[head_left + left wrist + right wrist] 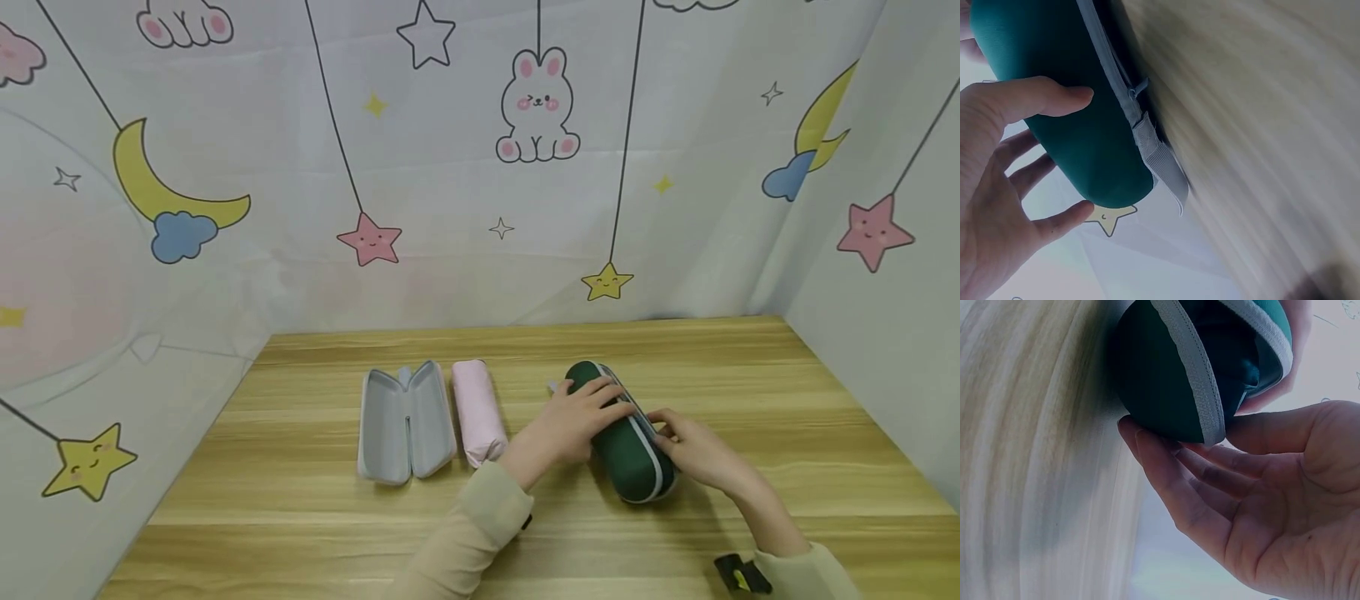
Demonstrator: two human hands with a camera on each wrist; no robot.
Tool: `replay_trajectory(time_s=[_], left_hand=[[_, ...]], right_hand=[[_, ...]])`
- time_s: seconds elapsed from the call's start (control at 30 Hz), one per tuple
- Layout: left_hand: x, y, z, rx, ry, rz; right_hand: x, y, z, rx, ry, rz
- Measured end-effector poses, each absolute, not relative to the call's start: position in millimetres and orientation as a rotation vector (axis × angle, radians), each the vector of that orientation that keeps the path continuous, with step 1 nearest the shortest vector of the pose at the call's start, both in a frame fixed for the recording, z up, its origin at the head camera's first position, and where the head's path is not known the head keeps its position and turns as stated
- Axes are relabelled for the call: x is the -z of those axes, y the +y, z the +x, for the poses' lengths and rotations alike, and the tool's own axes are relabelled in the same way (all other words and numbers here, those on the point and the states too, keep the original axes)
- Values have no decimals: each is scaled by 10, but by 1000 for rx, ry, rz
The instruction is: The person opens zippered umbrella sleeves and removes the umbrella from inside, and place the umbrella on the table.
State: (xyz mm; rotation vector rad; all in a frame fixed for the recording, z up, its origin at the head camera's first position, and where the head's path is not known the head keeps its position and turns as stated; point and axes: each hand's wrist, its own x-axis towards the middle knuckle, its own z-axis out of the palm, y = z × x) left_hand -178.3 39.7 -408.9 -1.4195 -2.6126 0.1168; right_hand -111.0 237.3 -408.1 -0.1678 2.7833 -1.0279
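Note:
A dark green zip case [628,458] with a light grey zip edge stands slanted on the table, between both hands. My left hand [573,421] grips its left side, fingers over the top; in the left wrist view the thumb [1060,100] lies along the green shell [1094,150], near a grey strap [1163,162]. At the other side, my right hand [693,450] pinches the rim of one half. The right wrist view shows the two halves parted, with dark, shiny folded material [1229,356] inside; what it is I cannot tell.
Left on the wooden table [300,517], a pale grey case [386,433] lies spread open, with a pink rolled bundle [478,408] beside it. A printed curtain [450,167] hangs behind the table's back edge and along the sides.

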Motion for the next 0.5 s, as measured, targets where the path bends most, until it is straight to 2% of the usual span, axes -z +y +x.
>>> replay_trajectory(time_s=[0.5], left_hand=[[4069,232,-1674,-148,-2530,-1279]], right_hand=[[4045,2314,-1086,940,2955,-143]])
